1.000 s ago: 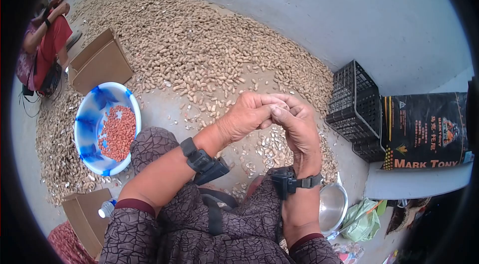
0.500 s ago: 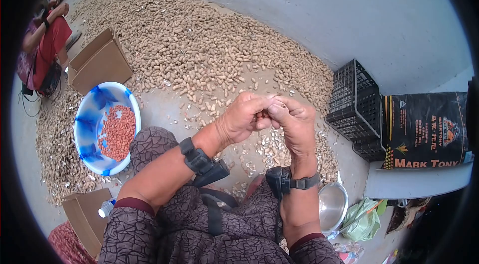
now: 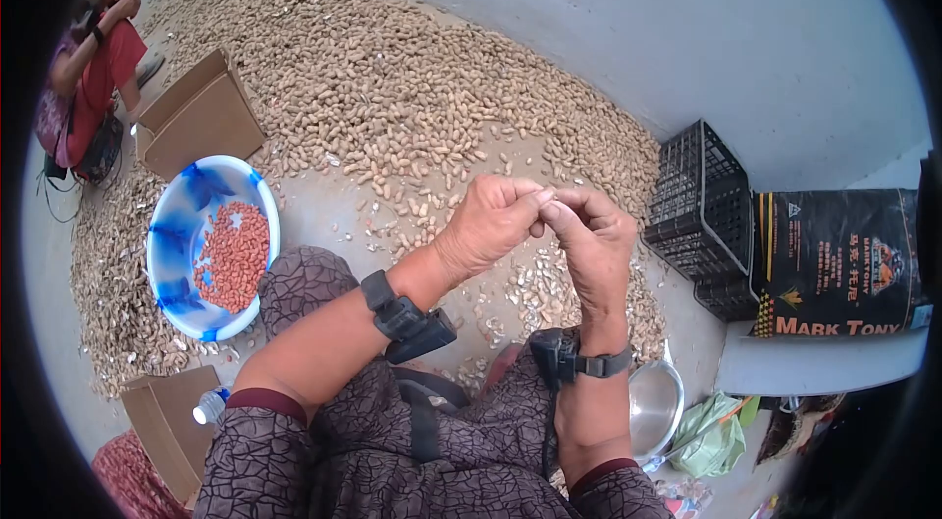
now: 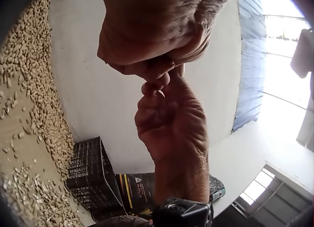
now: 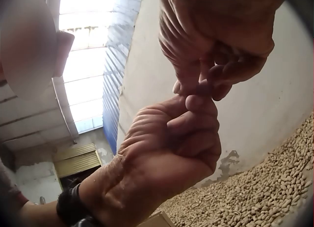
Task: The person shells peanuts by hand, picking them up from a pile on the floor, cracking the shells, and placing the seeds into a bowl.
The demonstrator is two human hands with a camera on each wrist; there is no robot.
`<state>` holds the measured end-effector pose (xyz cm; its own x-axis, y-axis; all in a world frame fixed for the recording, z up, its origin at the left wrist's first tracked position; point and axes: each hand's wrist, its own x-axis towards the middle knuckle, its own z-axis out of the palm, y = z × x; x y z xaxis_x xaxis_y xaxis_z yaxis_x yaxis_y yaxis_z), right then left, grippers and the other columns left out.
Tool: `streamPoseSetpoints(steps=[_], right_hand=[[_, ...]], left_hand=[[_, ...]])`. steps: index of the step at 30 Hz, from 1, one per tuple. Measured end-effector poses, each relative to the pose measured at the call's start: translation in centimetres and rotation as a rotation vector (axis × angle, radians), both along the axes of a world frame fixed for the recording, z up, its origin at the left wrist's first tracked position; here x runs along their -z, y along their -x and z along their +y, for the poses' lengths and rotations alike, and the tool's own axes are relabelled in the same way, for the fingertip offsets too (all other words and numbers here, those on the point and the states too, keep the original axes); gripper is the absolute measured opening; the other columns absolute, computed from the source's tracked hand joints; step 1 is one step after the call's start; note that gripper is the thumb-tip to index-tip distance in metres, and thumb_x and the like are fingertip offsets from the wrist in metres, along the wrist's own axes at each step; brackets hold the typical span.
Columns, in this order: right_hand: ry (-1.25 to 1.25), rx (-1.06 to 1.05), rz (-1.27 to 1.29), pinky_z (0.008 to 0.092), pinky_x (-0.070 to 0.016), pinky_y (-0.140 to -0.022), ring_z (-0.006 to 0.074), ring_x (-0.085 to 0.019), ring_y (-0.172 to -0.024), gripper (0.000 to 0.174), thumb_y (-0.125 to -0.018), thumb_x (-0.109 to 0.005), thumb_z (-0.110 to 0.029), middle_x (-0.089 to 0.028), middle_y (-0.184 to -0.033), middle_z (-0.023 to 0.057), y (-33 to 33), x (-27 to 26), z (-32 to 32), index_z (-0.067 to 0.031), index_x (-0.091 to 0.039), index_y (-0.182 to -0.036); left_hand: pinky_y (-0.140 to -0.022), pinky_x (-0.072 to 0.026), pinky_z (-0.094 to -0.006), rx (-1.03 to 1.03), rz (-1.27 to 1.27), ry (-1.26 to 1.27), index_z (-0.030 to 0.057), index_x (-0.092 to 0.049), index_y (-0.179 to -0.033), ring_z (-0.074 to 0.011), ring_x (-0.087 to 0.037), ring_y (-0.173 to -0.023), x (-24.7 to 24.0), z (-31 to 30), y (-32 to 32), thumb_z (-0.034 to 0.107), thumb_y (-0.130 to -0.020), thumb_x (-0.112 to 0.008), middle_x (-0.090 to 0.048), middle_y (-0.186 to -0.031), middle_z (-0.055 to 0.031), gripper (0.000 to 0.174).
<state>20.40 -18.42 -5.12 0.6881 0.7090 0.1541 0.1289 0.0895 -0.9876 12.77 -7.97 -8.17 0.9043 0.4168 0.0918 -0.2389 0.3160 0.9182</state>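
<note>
My left hand (image 3: 496, 223) and my right hand (image 3: 597, 249) meet fingertip to fingertip above the floor. Thumbs and forefingers pinch a peanut between them, and the fingers hide nearly all of it. From the left wrist, the left hand (image 4: 152, 30) is at the top and the right hand (image 4: 171, 121) below it. From the right wrist, the right hand (image 5: 221, 38) comes down over the left hand (image 5: 169, 143). Beyond the hands spreads a large heap of unshelled peanuts (image 3: 373, 77). Broken shells (image 3: 540, 288) lie on the floor beneath them.
On the left, a blue-and-white basin (image 3: 172, 254) holds shelled red peanuts (image 3: 235, 259) beside a cardboard box (image 3: 201, 122). A black crate (image 3: 697, 205), black sack (image 3: 834, 259) and metal bowl (image 3: 655, 406) stand right. Another person (image 3: 93, 77) sits far left.
The hands have drawn slightly apart, from overlapping fingers to touching only at the fingertips. The head view has shifted slightly.
</note>
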Motion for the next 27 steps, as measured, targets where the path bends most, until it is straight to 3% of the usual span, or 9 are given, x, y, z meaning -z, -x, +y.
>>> streamPoseSetpoints(steps=[5,14,22,26,27], right_hand=[[0.007,0.078,-0.085,0.0186,-0.0413,-0.056,0.0064,-0.053,-0.062,0.007,-0.074,-0.061,0.001,-0.061,-0.069,0.0022,0.4,0.1,-0.1,0.0017,-0.064,-0.081],[0.064,0.148,-0.309,0.0195,-0.0404,-0.054,0.0068,-0.052,-0.062,0.011,-0.073,-0.061,0.002,-0.06,-0.068,0.0039,0.5,0.9,0.3,0.0011,-0.064,-0.084],[-0.113,0.14,-0.662,0.0222,-0.0423,-0.054,0.0117,-0.055,-0.062,0.014,-0.071,-0.06,0.006,-0.059,-0.068,0.0084,1.0,1.0,1.0,0.0002,-0.062,-0.083],[-0.144,0.125,-0.6,0.0218,-0.043,-0.055,0.0107,-0.056,-0.065,0.013,-0.072,-0.06,0.006,-0.06,-0.07,0.0076,0.9,1.4,0.9,0.0004,-0.062,-0.083],[-0.133,0.115,-0.483,0.021,-0.043,-0.055,0.01,-0.056,-0.065,0.012,-0.073,-0.059,0.005,-0.06,-0.07,0.0065,1.1,1.2,0.8,0.0008,-0.062,-0.084]], left_hand=[[-0.042,-0.0296,-0.0147,-0.129,-0.088,-0.019,0.0019,-0.059,-0.076,-0.0007,-0.038,-0.048,1.5,-0.9,-0.7,0.017,-0.088,-0.046,-0.051,-0.059,0.0011,0.023],[-0.04,-0.026,-0.0153,0.018,-0.015,0.391,0.0033,-0.055,-0.078,-0.0016,-0.035,-0.044,0.7,-0.7,0.2,0.02,-0.089,-0.045,-0.05,-0.06,0.0007,0.022],[-0.035,-0.0235,-0.0157,0.044,-0.063,0.598,0.0041,-0.053,-0.075,-0.0025,-0.033,-0.039,0.9,-0.2,0.3,0.028,-0.089,-0.045,-0.049,-0.056,0.0002,0.029],[-0.034,-0.0229,-0.0161,0.02,-0.043,0.584,0.0042,-0.053,-0.075,-0.0026,-0.032,-0.039,0.2,0.0,0.6,0.032,-0.089,-0.045,-0.048,-0.055,0.001,0.032],[-0.034,-0.0227,-0.0163,0.046,-0.035,0.567,0.0042,-0.054,-0.076,-0.0026,-0.032,-0.038,0.2,0.1,0.7,0.033,-0.089,-0.046,-0.048,-0.055,0.0013,0.032]])
